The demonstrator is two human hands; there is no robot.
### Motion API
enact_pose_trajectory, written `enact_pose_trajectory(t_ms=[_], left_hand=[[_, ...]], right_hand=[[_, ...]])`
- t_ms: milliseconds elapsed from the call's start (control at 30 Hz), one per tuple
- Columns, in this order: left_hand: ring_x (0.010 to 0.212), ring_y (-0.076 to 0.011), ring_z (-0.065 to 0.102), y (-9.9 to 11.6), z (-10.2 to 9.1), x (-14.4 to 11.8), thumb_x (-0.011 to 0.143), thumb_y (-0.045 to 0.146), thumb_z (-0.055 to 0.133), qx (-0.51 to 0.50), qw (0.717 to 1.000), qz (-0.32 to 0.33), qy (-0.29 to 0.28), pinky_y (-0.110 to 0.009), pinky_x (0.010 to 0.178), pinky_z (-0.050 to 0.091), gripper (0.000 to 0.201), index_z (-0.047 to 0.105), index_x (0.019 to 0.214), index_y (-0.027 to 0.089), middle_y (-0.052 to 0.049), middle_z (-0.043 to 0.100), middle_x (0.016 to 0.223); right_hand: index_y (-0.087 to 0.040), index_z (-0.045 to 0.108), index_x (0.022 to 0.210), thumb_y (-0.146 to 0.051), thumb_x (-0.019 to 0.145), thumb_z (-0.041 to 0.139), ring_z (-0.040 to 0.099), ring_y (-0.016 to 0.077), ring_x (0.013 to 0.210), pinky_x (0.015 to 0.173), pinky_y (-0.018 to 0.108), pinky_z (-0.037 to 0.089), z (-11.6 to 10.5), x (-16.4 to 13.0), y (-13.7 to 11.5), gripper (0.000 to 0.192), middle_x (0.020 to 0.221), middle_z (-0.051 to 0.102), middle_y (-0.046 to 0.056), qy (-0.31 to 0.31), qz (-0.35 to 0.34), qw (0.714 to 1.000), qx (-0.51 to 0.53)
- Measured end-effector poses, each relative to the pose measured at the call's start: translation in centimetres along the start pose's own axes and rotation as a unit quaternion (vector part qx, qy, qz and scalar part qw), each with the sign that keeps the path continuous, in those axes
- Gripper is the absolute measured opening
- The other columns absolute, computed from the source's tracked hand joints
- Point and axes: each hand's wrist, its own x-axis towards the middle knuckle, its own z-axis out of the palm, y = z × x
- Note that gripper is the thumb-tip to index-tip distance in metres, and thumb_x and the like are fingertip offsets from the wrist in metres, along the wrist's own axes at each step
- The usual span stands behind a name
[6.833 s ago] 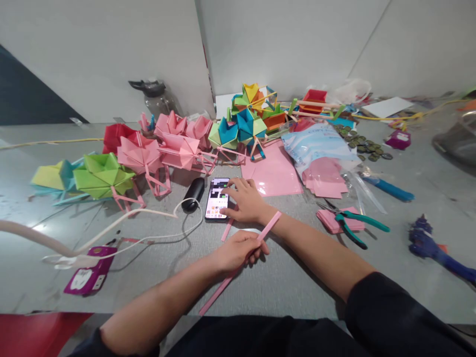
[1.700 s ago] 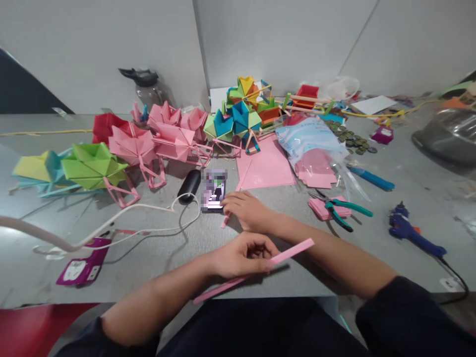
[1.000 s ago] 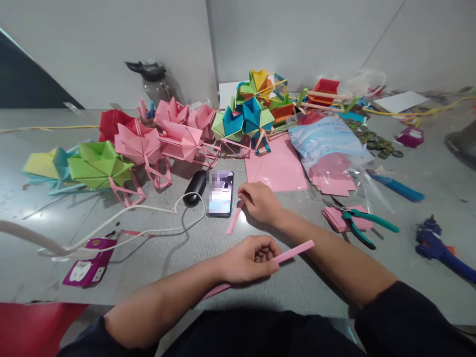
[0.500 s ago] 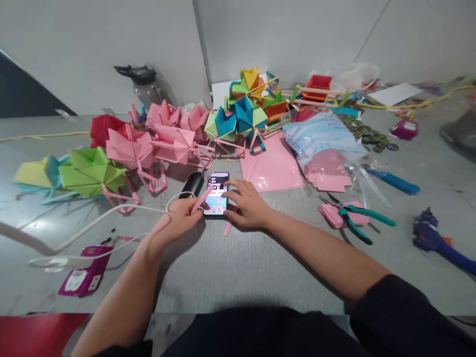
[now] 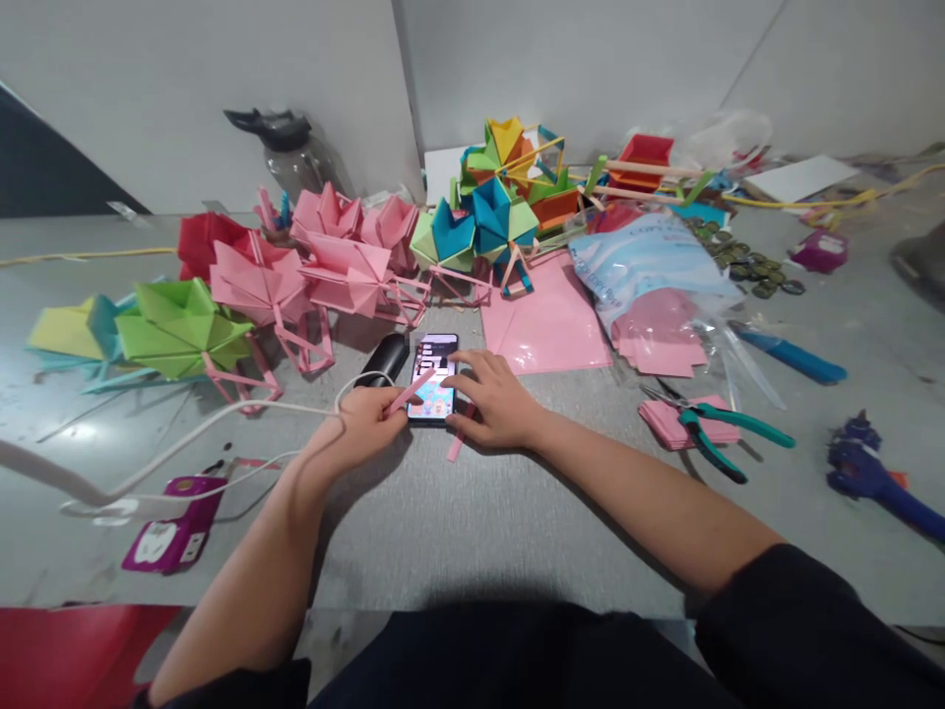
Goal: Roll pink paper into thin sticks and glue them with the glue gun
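Observation:
A phone (image 5: 435, 380) with a lit screen lies flat on the grey table (image 5: 472, 532). My left hand (image 5: 367, 427) rests at its left edge, shut on a folded pink paper strip (image 5: 414, 388) that slants across the phone. My right hand (image 5: 494, 404) lies at the phone's right side with fingers spread, fingertips touching the screen edge. A short pink strip (image 5: 457, 443) lies on the table under my right palm.
Folded paper models, pink (image 5: 336, 271), green (image 5: 177, 330) and multicoloured (image 5: 487, 212), line the back. Pink sheets (image 5: 550, 325), a plastic bag (image 5: 650, 286), teal pliers (image 5: 720, 438), a blue glue gun (image 5: 875, 483), a white cable (image 5: 221, 418), a black cylinder (image 5: 385, 356) and a water bottle (image 5: 291, 148) surround the phone.
My left hand has carried the pink strip from near the table's front edge forward to the phone. My right hand has returned to the phone's right side.

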Motion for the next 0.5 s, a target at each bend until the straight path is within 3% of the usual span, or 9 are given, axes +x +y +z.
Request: enact_pose_trajectory(t_ms=[200,500], left_hand=[[0.054,-0.0154,0.043,-0.65,-0.25,0.11,0.082,0.029,0.055,0.117,0.993,0.032,-0.009,-0.028,0.056,0.028,0.034,0.082,0.100,0.019,0.004,0.049,0.056],[0.061,-0.0181,0.052,-0.84,-0.77,0.41,0.083,0.029,0.050,0.159,0.986,0.040,-0.029,-0.030,0.061,0.038,0.040,0.082,0.105,0.017,0.002,0.055,0.058]], right_hand=[[-0.021,0.068,0.131,-0.055,0.093,0.069,0.040,0.0390,0.140,0.112,0.056,0.035,0.12,0.01,0.04,0.051,0.155,0.049,0.019,-0.026,-0.002,1.000,-0.012],[-0.023,0.071,0.123,-0.058,0.092,0.069,0.044,0.0378,0.137,0.109,0.055,0.035,-0.02,0.07,0.22,0.047,0.151,0.053,0.017,-0.015,0.019,1.000,0.005]])
